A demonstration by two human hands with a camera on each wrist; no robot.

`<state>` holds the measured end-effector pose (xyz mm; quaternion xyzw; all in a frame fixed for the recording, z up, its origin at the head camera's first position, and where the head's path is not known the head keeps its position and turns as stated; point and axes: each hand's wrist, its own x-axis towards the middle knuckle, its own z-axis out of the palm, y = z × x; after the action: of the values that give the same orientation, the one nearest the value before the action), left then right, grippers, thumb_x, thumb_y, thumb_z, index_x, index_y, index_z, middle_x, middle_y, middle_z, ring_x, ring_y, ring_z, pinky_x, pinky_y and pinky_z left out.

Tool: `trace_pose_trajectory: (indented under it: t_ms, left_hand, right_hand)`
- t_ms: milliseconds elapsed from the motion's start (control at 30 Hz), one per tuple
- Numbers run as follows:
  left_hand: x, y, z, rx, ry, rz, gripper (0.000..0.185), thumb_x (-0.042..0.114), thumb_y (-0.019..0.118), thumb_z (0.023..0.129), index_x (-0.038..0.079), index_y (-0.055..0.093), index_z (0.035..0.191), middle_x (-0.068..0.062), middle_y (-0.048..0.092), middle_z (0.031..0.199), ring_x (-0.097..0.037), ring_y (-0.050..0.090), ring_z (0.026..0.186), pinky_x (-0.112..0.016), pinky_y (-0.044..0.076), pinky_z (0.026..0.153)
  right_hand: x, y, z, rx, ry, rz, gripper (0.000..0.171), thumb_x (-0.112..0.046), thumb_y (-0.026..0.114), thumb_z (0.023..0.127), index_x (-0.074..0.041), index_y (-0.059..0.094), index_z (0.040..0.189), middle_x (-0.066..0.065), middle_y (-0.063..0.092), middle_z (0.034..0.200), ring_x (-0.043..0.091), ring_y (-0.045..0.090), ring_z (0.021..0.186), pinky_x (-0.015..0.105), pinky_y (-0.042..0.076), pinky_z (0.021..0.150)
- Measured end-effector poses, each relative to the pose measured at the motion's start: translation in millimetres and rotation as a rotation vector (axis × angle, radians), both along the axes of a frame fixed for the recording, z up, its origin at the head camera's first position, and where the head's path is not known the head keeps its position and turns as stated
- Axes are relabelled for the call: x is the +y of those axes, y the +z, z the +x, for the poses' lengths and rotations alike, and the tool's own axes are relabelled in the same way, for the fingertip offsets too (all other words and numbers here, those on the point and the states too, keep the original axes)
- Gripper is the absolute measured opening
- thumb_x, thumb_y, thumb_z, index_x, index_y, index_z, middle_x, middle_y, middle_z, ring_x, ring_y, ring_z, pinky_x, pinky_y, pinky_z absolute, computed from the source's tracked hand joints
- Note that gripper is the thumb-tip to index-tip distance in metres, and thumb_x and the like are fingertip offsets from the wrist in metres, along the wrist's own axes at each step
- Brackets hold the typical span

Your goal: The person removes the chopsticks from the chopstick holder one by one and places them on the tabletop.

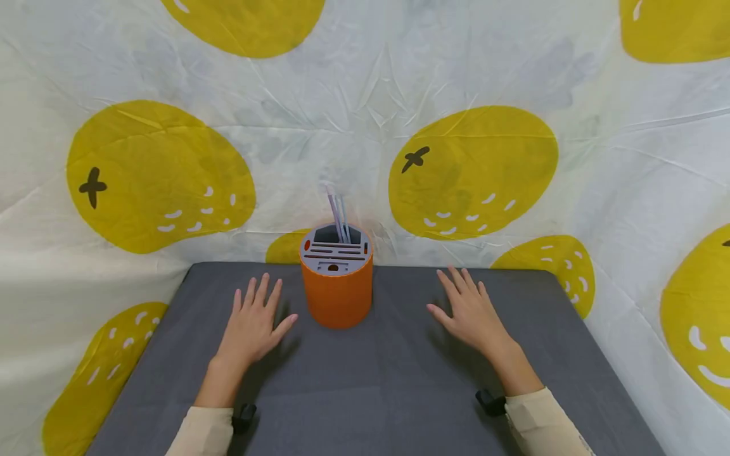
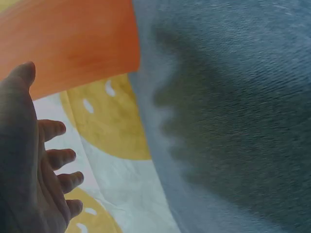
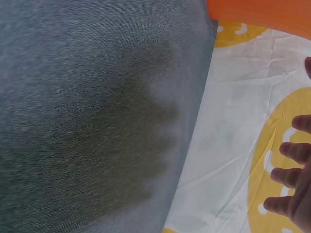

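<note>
Two flat hands flank an orange holder on a grey table.

Nearest, the left hand [image 1: 253, 323] and the right hand [image 1: 470, 310] lie palm down on the table [image 1: 399, 392], fingers straight and spread, holding nothing. The holder [image 1: 338, 285] stands upright between them, at about 1 o'clock from the left hand and 10 o'clock from the right; the left is nearer. Two straws [image 1: 339, 218] rise from its slotted top. Beyond hangs a lemon-print cloth [image 1: 473, 171].

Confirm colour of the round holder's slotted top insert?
Grey: the round orange holder has a grey slotted top insert. Shows best in the head view.
</note>
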<state>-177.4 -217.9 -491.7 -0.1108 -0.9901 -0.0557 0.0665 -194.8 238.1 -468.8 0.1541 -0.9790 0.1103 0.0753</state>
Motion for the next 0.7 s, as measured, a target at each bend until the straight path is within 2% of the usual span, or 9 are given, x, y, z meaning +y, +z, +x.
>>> trace_pose_trajectory:
  t_ms: [167, 333, 533, 700]
  left_hand:
    - [2, 11.4, -4.5, -0.004, -0.013, -0.005, 0.089, 0.065, 0.05, 0.1, 0.009, 0.027, 0.165, -0.022, 0.017, 0.171, -0.048, 0.017, 0.157, -0.07, 0.012, 0.125]
    - [4, 27.4, -8.3, 0.009, -0.035, 0.003, 0.088, 0.064, 0.049, 0.101, 0.008, 0.026, 0.165, -0.023, 0.016, 0.171, -0.048, 0.016, 0.157, -0.069, 0.012, 0.125]
    - [7, 49.7, -12.9, 0.03, -0.056, 0.027, 0.087, 0.064, 0.047, 0.102, 0.008, 0.024, 0.165, -0.023, 0.015, 0.171, -0.047, 0.016, 0.157, -0.069, 0.012, 0.125]
    - [9, 62.5, -16.1, 0.042, -0.065, 0.026, 0.087, 0.063, 0.048, 0.103, 0.008, 0.023, 0.165, -0.022, 0.013, 0.172, -0.048, 0.019, 0.156, -0.068, 0.013, 0.125]
  right_hand:
    - [-7, 7.4, -10.4, 0.084, 0.025, -0.037, 0.078, -0.047, 0.066, 0.098, -0.003, 0.04, 0.158, 0.026, 0.037, 0.162, 0.051, 0.033, 0.149, 0.072, 0.03, 0.117]
    - [-12, 16.5, -21.0, 0.144, 0.099, -0.111, 0.078, -0.04, 0.07, 0.097, -0.001, 0.04, 0.157, 0.026, 0.041, 0.159, 0.048, 0.039, 0.146, 0.066, 0.034, 0.118]
    - [-21, 39.3, -29.7, 0.076, 0.148, -0.17, 0.08, -0.038, 0.07, 0.098, -0.003, 0.034, 0.16, 0.024, 0.034, 0.164, 0.047, 0.035, 0.148, 0.067, 0.032, 0.118]
    - [-31, 55.1, -40.3, 0.004, 0.176, -0.216, 0.08, -0.038, 0.069, 0.1, -0.005, 0.031, 0.162, 0.022, 0.03, 0.166, 0.046, 0.033, 0.15, 0.067, 0.03, 0.119]
